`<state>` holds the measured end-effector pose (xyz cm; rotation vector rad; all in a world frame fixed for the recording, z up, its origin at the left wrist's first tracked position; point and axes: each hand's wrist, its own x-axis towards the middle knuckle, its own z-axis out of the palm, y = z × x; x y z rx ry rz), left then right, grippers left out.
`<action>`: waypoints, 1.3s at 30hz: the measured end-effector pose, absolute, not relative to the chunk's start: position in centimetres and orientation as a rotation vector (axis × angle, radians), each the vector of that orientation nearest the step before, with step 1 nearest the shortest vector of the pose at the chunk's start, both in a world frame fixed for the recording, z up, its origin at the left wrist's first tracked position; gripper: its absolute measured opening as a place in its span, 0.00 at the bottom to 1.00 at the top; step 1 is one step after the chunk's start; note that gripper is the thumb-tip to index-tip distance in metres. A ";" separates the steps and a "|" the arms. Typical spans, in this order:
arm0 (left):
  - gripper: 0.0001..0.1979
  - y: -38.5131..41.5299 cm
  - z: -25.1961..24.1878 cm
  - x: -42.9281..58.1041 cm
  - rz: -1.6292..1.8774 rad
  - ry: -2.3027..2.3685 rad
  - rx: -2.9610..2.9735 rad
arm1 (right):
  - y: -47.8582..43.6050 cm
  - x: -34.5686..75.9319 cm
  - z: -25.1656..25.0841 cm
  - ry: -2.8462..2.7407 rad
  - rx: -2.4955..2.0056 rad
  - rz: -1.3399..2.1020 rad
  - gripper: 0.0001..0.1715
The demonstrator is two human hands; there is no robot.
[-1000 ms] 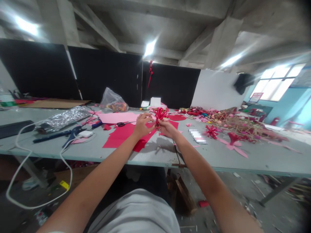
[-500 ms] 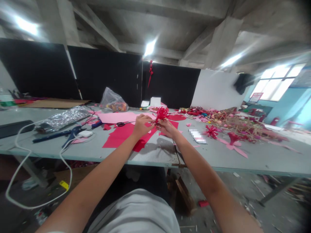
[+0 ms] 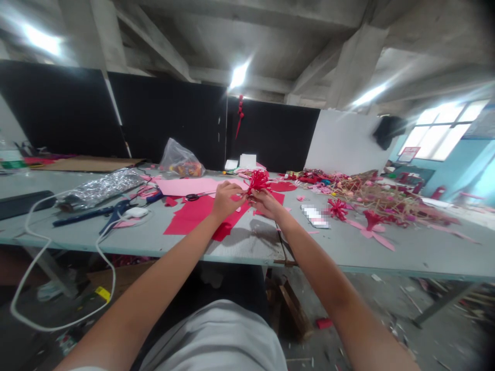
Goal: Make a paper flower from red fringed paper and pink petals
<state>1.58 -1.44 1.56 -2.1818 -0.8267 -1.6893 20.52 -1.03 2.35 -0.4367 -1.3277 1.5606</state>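
Right now, the left hand and right hand both grip a spiky red paper flower at their twelve o'clock, with red paper sheets beneath and scissors at ten o'clock.

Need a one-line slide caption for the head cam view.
Head view: left hand and right hand hold a red paper flower over cut red paper on a grey worktable.

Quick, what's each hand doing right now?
Left hand: closed, pinching the red paper-strip flower.
Right hand: closed, holding the same flower.
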 end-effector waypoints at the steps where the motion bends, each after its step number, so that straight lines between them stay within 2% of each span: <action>1: 0.02 -1.5 1.6 1.6 -1.691 -0.831 -2.184 | -1.0 20.5 2.3 -1.327 -0.431 1.564 0.19; 11: 0.05 -1.9 1.6 1.7 -1.703 -0.825 -2.193 | -0.5 20.4 1.8 -1.341 -0.457 1.604 0.21; 16: 0.02 -1.5 1.5 1.6 -1.633 -0.869 -2.191 | -0.3 20.5 2.0 -1.310 -0.430 1.564 0.19; 23: 0.04 -1.4 1.3 1.7 -1.584 -0.881 -2.234 | -0.3 20.7 2.2 -1.287 -0.417 1.559 0.17; 33: 0.05 -1.4 1.9 1.7 -1.818 -0.741 -2.336 | -0.1 21.0 2.1 -1.283 -0.461 1.632 0.15; 36: 0.07 -1.6 2.0 1.7 -1.837 -0.725 -2.345 | -0.3 21.1 2.2 -1.302 -0.445 1.644 0.14; 39: 0.16 -1.6 1.9 1.7 -1.863 -0.791 -2.315 | -0.8 21.1 2.4 -1.338 -0.424 1.655 0.14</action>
